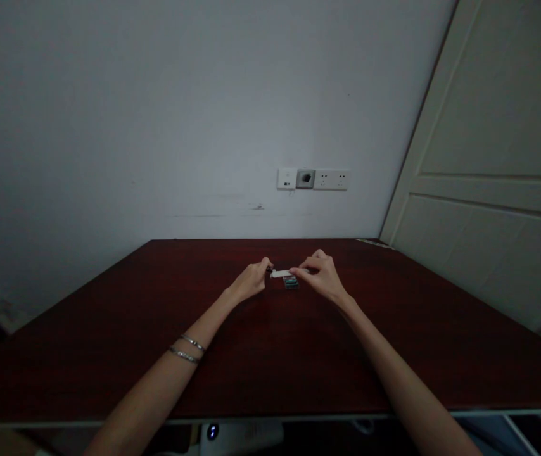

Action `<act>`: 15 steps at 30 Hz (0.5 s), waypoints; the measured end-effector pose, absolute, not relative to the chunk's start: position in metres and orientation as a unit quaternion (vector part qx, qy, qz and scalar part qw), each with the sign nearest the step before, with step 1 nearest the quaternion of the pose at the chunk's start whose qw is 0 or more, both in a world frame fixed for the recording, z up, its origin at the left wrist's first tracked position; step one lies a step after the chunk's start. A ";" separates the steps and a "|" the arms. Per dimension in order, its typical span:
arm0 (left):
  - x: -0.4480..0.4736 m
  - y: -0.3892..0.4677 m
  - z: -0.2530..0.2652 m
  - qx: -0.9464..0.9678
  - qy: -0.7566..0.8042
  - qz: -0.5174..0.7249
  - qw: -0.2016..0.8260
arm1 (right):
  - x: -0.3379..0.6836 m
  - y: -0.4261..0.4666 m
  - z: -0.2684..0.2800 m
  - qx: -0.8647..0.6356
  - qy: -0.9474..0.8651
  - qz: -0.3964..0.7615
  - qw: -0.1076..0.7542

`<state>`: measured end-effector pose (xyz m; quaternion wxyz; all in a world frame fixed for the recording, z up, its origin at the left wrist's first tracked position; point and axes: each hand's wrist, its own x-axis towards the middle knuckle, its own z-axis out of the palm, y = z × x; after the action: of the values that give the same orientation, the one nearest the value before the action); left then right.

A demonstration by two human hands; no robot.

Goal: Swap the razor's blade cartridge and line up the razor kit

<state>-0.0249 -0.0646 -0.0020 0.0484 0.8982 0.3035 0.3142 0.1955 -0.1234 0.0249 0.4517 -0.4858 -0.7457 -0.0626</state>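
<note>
Both my hands are stretched out over the middle of the dark red table. Between the thumb and fingers of my right hand (320, 275) is a flat, narrow white strip (280, 273), lying roughly level. My left hand (253, 279) is closed in a pinch on a small dark object (269, 269) at the strip's left end. That object is too small to name, and I cannot tell whether it touches the strip. Just below the strip, a small clear box (291, 283) with teal and dark contents rests on the table, partly covered by the strip.
The reddish-brown table (270, 354) reaches to a pale wall, where a row of sockets (330, 180) is fixed. A cream panelled door (484, 190) stands along the right side. Under the front edge is a white device (246, 437) with a lit display.
</note>
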 end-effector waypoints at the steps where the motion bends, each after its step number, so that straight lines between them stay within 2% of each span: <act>1: -0.025 -0.065 -0.002 0.899 0.304 0.312 0.052 | 0.192 -0.123 0.025 -0.482 -0.751 -0.064 0.447; 15: -0.024 -0.071 0.004 0.894 0.302 0.318 0.093 | 0.200 -0.122 0.028 -0.480 -0.751 -0.076 0.447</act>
<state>-0.0241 -0.0709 0.0044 0.0930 0.8940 0.3016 0.3181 0.2004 -0.1224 0.0276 0.4470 -0.4797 -0.7513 -0.0756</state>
